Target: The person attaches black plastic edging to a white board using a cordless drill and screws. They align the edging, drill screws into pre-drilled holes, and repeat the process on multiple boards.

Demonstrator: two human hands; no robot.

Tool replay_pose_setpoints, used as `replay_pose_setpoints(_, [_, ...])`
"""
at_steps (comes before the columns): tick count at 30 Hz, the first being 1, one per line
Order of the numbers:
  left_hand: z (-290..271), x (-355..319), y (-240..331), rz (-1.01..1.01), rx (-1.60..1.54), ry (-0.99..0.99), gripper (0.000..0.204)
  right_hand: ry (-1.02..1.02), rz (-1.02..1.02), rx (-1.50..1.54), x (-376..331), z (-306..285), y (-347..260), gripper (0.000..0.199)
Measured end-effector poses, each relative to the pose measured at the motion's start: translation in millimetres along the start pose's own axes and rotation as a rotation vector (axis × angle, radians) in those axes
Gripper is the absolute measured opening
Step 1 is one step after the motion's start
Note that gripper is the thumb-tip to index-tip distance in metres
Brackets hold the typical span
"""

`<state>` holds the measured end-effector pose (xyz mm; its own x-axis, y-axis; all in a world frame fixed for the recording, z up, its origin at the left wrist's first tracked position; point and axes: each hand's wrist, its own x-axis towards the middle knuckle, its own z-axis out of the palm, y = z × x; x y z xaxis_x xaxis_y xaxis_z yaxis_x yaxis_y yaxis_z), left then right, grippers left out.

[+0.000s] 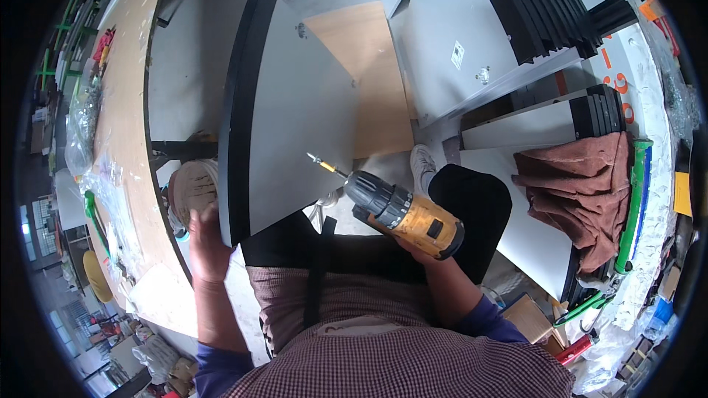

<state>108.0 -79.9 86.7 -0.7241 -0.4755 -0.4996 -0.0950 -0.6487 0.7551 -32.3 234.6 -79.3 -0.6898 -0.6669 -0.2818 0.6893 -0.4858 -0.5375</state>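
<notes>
A yellow and black cordless drill [404, 212] is gripped by my right hand [417, 250], which is mostly hidden beneath it. Its long driver bit [324, 164] points up and left in front of a white panel [299, 118]. That panel stands tilted by my lap, its thick black edge [243, 118] facing left. At the panel's near lower corner, my left hand [209, 247] is closed against the black edge; part of its fingers is hard to make out. Round metal fittings [302, 30] show on the white face.
A wooden workbench [129, 96] with clear plastic wrap runs along the left. On the right are another white panel [450, 44], stacked black-edged strips [535, 4], a brown cloth [575, 184] and a green-handled tool [638, 206]. A round stool [195, 191] stands beside my left hand.
</notes>
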Motion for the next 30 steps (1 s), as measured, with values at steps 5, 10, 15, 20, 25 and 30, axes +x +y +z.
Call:
replay_pose_setpoints(5, [63, 37, 32, 0.083, 0.958, -0.029, 0.06, -0.074, -0.026, -0.906, 4, 11, -21, 0.042])
replay_pose_setpoints(10, [85, 63, 31, -0.059, 1.017, 0.077, 0.045, -0.131, -0.171, -1.257, 10, 28, -35, 0.043])
replay_pose_setpoints(15, [79, 73, 26, -0.169, 1.117, 0.235, 0.036, -0.23, -0.087, -0.992, 25, 32, -44, 0.04])
replay_pose_setpoints(20, [92, 73, 23, -0.19, 1.297, 0.467, 0.042, -0.411, -0.206, -1.119, 37, 28, -36, 0.045])
replay_pose_setpoints(25, [98, 74, 23, -0.208, 1.268, 0.434, 0.052, -0.516, -0.215, -1.07, 38, 28, -21, 0.044])
replay_pose_setpoints(30, [101, 71, 18, -0.213, 1.296, 0.404, 0.061, -0.503, -0.331, -0.943, 39, 36, -10, 0.044])
